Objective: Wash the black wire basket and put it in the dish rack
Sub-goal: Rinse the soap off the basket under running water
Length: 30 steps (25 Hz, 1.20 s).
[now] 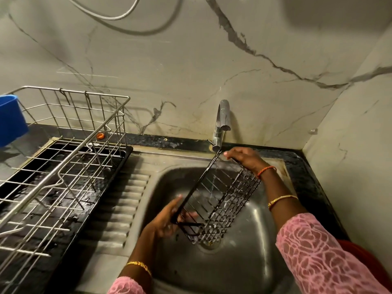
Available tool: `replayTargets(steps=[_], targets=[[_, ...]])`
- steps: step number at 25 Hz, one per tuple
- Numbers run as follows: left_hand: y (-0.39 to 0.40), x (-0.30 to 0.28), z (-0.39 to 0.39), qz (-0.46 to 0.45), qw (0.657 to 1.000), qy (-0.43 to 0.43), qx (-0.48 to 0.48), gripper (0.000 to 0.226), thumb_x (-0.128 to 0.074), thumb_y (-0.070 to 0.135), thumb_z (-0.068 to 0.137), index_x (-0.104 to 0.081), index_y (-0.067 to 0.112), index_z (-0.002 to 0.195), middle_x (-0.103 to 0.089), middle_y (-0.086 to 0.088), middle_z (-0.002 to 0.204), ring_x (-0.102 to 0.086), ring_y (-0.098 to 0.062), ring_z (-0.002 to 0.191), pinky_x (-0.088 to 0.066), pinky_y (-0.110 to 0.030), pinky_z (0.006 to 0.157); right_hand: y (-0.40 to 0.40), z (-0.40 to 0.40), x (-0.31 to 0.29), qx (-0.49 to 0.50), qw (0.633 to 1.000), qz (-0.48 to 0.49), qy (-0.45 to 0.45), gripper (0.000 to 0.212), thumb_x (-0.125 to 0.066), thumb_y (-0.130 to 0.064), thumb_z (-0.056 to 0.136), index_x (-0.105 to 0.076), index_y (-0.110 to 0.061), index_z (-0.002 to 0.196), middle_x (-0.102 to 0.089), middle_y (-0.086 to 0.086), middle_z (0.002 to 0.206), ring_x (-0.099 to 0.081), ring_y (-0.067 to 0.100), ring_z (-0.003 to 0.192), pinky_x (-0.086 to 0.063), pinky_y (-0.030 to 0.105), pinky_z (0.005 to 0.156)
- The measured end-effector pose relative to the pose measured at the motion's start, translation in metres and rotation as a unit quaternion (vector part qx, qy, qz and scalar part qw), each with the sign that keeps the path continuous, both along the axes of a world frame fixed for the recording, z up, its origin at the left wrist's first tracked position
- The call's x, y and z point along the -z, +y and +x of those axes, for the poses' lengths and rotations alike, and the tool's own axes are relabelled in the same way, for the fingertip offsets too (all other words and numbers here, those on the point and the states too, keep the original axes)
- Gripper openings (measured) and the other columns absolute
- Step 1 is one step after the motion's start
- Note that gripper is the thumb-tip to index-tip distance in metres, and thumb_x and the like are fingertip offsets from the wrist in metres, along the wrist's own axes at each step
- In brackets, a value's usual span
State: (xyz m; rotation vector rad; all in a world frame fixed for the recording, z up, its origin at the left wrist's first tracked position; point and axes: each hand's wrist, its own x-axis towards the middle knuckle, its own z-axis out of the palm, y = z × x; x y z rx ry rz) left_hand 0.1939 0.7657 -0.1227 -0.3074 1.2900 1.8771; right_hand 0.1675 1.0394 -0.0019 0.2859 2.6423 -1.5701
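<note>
The black wire basket [220, 200] is tilted over the steel sink [244, 262], wet and soapy, with water from the tap [221, 122] running onto its upper end. My right hand [244, 159] grips the basket's top rim under the spout. My left hand [167, 219] holds its lower left corner, fingers curled round the frame. The steel dish rack [63, 166] stands on a black drip tray to the left of the sink.
A blue plastic container [10, 119] sits at the far left behind the rack. The ribbed draining board [125, 209] lies between rack and bowl. Marble-patterned walls close in behind and on the right. An orange object [364, 257] shows at the lower right.
</note>
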Motion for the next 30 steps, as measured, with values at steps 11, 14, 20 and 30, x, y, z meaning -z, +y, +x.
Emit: replayTargets(steps=[11,14,20,30], targets=[[0.048,-0.066,-0.014,-0.187,0.942,0.278,0.028,0.073,-0.026,0.06,0.094,-0.063,0.001,0.075,-0.07,-0.016,0.07,-0.068,-0.022,0.063,-0.055,-0.026,0.058,-0.036,-0.012,-0.016,-0.063,0.996,0.062,0.006,0.044,-0.073,-0.046,0.071,-0.069,-0.005,0.085,-0.064,0.002,0.077,-0.057,0.013,0.073,-0.047,0.028,0.068],[0.073,-0.079,-0.023,-0.187,0.934,0.296,-0.073,0.066,-0.035,0.064,0.09,-0.061,0.007,0.068,-0.063,-0.008,0.065,-0.059,-0.013,0.058,-0.046,-0.023,0.059,-0.038,-0.01,-0.019,-0.059,0.997,0.051,-0.004,0.041,-0.076,-0.043,0.069,-0.069,-0.007,0.088,-0.066,0.003,0.082,-0.059,0.013,0.077,-0.048,0.024,0.067],[0.096,-0.08,-0.042,-0.238,0.925,0.195,-0.222,0.067,-0.052,0.078,0.072,-0.057,0.011,0.067,-0.06,-0.007,0.074,-0.053,-0.019,0.068,-0.047,-0.035,0.074,-0.027,-0.004,-0.03,-0.02,0.999,0.013,-0.035,0.038,-0.063,-0.05,0.08,-0.07,-0.014,0.091,-0.068,-0.002,0.095,-0.059,0.008,0.087,-0.046,0.031,0.081],[0.068,-0.065,-0.045,-0.097,0.949,0.099,-0.283,0.046,-0.062,0.058,0.08,-0.059,0.012,0.077,-0.069,-0.009,0.079,-0.065,-0.021,0.071,-0.058,-0.039,0.075,0.001,0.003,-0.014,0.158,0.982,-0.107,0.007,0.014,-0.056,-0.014,0.09,-0.067,-0.012,0.083,-0.066,-0.003,0.08,-0.058,0.006,0.073,-0.041,0.02,0.059]])
